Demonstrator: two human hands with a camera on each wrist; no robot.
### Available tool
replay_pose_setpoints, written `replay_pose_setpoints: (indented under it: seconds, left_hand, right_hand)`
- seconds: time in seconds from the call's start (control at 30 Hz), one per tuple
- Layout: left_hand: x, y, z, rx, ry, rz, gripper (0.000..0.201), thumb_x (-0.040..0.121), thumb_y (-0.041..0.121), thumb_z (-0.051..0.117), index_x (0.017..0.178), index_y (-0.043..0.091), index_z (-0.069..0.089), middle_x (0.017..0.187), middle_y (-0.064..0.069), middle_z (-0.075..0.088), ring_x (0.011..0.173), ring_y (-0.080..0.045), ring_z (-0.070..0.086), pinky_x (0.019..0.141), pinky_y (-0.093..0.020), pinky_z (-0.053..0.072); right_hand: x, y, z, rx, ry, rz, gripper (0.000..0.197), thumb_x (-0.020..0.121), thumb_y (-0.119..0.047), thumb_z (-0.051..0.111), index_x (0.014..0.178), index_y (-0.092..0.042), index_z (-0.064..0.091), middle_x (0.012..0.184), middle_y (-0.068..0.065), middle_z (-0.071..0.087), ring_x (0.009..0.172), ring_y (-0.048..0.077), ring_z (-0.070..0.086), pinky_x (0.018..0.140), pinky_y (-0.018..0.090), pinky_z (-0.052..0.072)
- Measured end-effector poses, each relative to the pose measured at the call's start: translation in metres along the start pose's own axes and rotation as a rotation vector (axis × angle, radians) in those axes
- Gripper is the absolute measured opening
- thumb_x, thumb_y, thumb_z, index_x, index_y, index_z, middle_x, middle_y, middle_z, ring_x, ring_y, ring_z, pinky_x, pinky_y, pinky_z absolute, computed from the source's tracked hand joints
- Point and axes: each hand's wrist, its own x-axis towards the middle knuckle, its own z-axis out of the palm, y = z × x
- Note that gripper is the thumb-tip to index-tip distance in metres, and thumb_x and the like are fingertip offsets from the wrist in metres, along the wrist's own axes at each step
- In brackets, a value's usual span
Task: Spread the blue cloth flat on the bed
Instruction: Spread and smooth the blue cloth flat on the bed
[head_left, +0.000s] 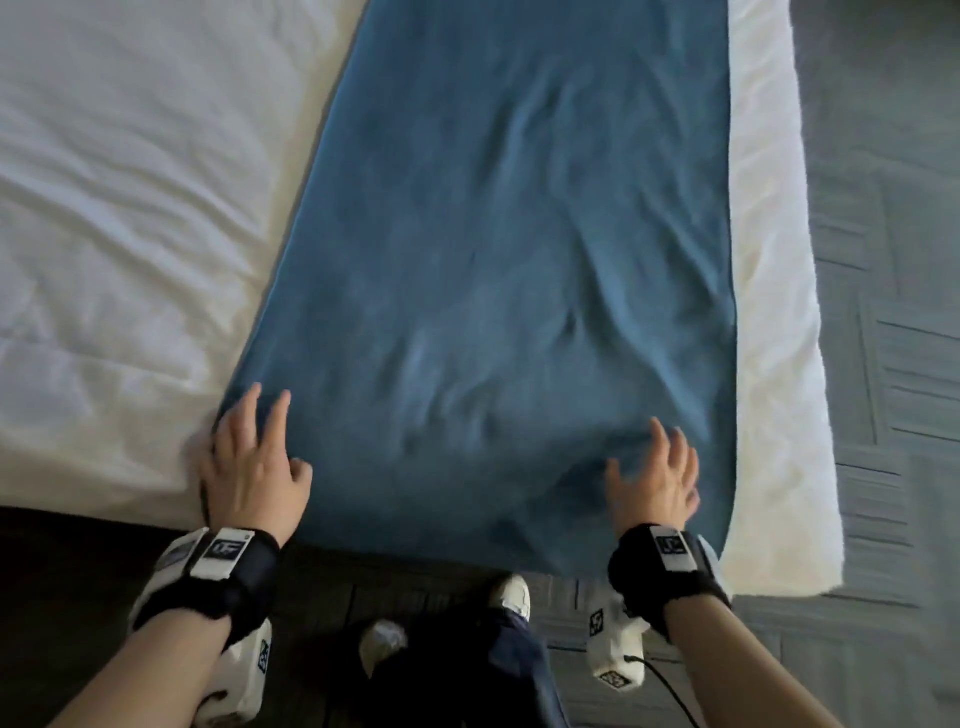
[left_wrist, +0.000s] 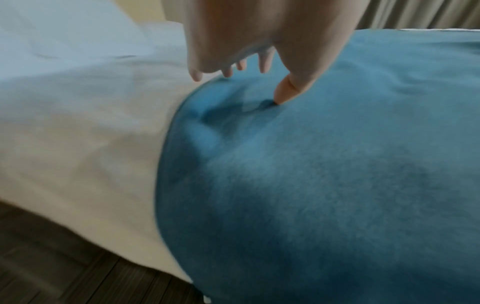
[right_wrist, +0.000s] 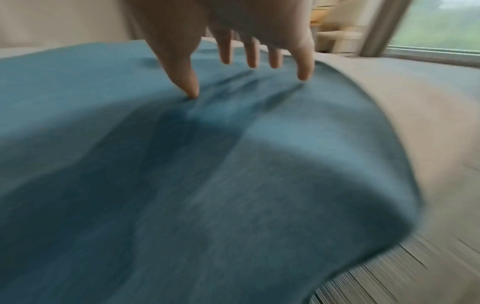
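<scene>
Bed (head_left: 114, 218): white, rumpled sheet; blue cloth (head_left: 498, 270) laid lengthwise along its right part, near end draped over the foot edge, shallow creases seen.
Left hand (head_left: 252, 467): grip spread, fingers straight, pressed on the cloth's near left edge; nothing held.
Right hand (head_left: 657, 480): grip likewise spread, fingertips touching cloth near its right corner.
Floor (head_left: 883, 364): grey patterned carpet.
Room: curtain (right_wrist: 384, 26) and window (right_wrist: 441, 22) seen beyond the bed.

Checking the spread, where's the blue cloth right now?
In the head view the blue cloth lies along the bed's right side, its near end under the left hand and right hand.
</scene>
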Motion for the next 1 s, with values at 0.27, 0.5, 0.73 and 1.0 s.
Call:
replay_pose_setpoints:
  seconds: [0.27,0.5,0.73,1.0]
  left_hand:
    - [0.006,0.048,0.007,0.007,-0.125,0.0,0.06,0.078,0.01,0.064,0.135,0.014,0.047,0.15,-0.011,0.033,0.136,-0.034,0.03,0.102,-0.053,0.032]
    - [-0.005,0.056,0.005,0.011,-0.135,-0.011,0.058,0.077,0.006,0.066,0.132,0.01,0.049,0.148,-0.012,0.037,0.134,-0.036,0.033,0.096,-0.058,0.039]
    - [0.003,0.054,0.005,-0.017,-0.091,-0.019,0.052,0.079,0.007,0.066,0.129,0.007,0.052,0.145,-0.014,0.039,0.132,-0.038,0.033,0.097,-0.057,0.039]
    - [0.042,0.033,-0.001,-0.102,-0.007,-0.214,0.095,0.064,0.039,0.081,0.14,0.011,0.031,0.148,-0.017,0.031,0.134,-0.04,0.028,0.107,-0.056,0.029]
  right_hand:
    - [0.053,0.09,-0.032,0.415,-0.049,0.334,0.061,0.077,-0.035,0.072,0.124,-0.008,0.043,0.108,0.012,0.057,0.1,0.03,0.057,0.085,0.036,0.046]
    - [0.057,0.122,-0.03,0.514,-0.017,0.322,0.021,0.09,-0.021,0.057,0.081,-0.003,0.051,0.076,0.014,0.053,0.078,0.031,0.053,0.066,0.031,0.031]
    - [0.06,0.117,-0.027,0.411,-0.037,0.363,0.028,0.089,-0.031,0.058,0.099,-0.005,0.057,0.101,0.022,0.064,0.096,0.038,0.059,0.072,0.032,0.036]
    - [0.041,0.095,-0.021,0.42,0.047,0.376,0.046,0.078,-0.031,0.071,0.109,-0.005,0.049,0.107,0.022,0.063,0.099,0.038,0.059,0.073,0.032,0.037]
